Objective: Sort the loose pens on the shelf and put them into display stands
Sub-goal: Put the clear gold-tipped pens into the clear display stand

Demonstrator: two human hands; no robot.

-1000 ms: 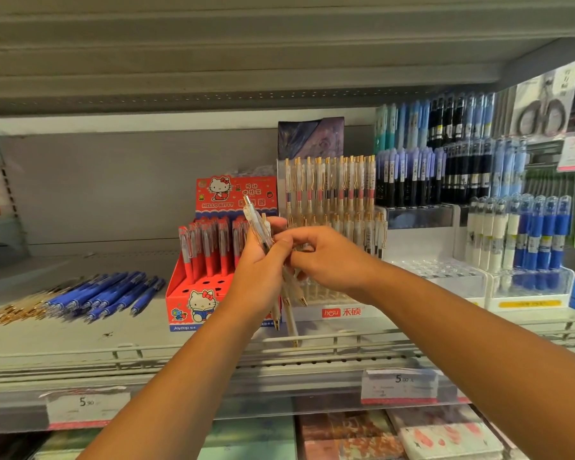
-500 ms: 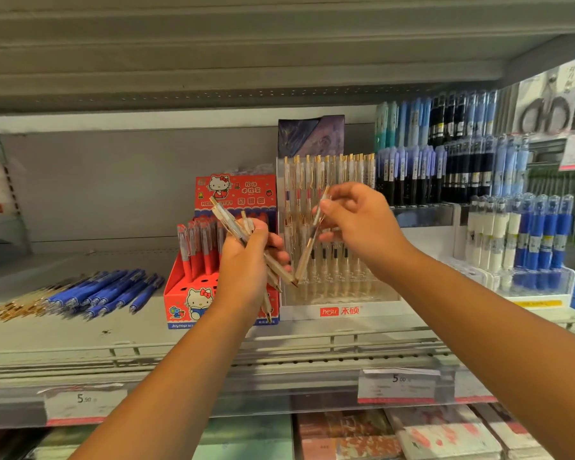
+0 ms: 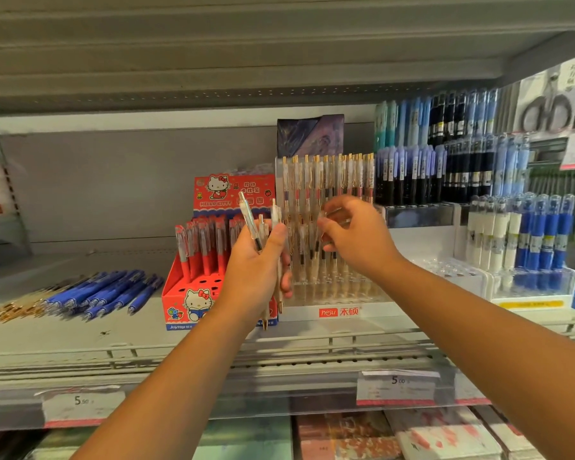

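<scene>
My left hand (image 3: 256, 270) grips a small bundle of clear pens (image 3: 250, 220) with gold tips, held upright in front of the red Hello Kitty stand (image 3: 183, 293). To its right, my right hand (image 3: 356, 240) has its fingers curled against the clear display stand (image 3: 339, 295), which holds rows of matching clear pens. It seems to pinch one clear pen (image 3: 334, 216), but motion blur hides most of it. Loose blue pens (image 3: 103, 293) and several clear gold-tipped pens (image 3: 17, 307) lie in a pile on the shelf at the left.
Stands of blue, black and white pens (image 3: 518, 234) fill the shelf to the right. A wire rail (image 3: 213, 351) runs along the shelf's front edge, with price tags (image 3: 395, 383) below. Another shelf hangs close overhead. Packaged scissors (image 3: 548, 104) hang at the upper right.
My right hand took one pen from the bundle, carried it right to the clear stand, and has now dropped lower against it. My left hand tilted the bundle more upright.
</scene>
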